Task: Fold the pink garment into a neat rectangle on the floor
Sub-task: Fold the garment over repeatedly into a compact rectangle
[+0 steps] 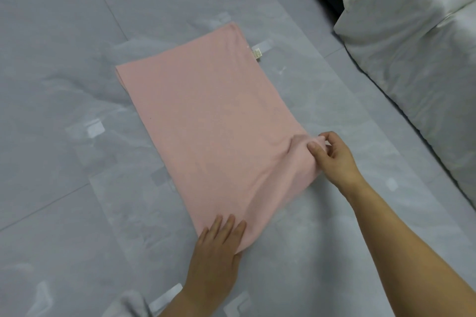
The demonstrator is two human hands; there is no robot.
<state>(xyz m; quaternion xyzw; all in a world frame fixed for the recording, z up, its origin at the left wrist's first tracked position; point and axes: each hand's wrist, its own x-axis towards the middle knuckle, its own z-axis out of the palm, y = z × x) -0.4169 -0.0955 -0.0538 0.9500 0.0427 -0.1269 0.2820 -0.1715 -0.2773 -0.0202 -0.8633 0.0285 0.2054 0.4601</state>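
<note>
The pink garment (206, 121) lies flat on the grey floor as a long folded strip, running from the far middle toward me. A small cloth label (257, 54) sticks out at its far right edge. My right hand (332, 157) pinches the near right corner of the garment between thumb and fingers, and the cloth bunches there. My left hand (219, 247) grips the near left corner, fingers on top of the cloth and thumb hidden beneath it.
The grey tiled floor (64, 72) carries a clear plastic sheet with pale tape pieces (95, 128). A white covered bed or sofa (417, 33) stands along the right side. A bit of grey cloth (128, 304) shows at the bottom edge.
</note>
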